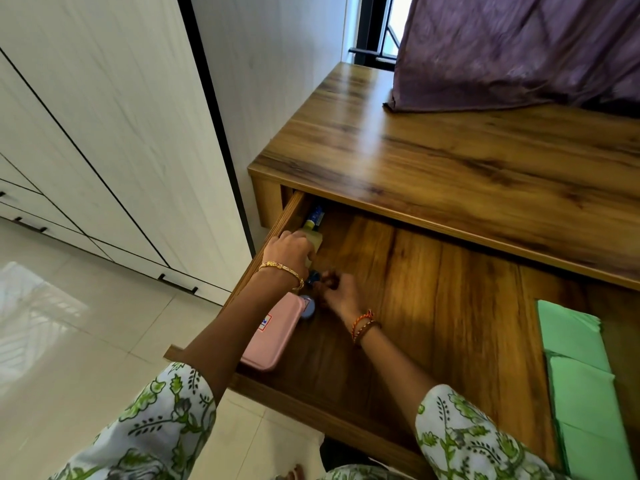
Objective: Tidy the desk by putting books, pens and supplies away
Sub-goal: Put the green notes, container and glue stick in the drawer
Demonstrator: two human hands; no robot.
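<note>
Pale bottle [311,242] in the drawer [433,306] lies gripped under the left hand [289,252]; right hand [337,294] blurred, grip unclear.

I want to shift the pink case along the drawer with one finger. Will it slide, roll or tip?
Probably slide. The pink case lies flat on its broad face on the smooth drawer floor, so tipping looks unlikely. Its rounded corners and flat box shape give nothing to roll on. It looks rigid, likely plastic, so it should move as one piece.

Bright window daylight, floor [52,306] glare, wide-angle edge distortion.
</note>
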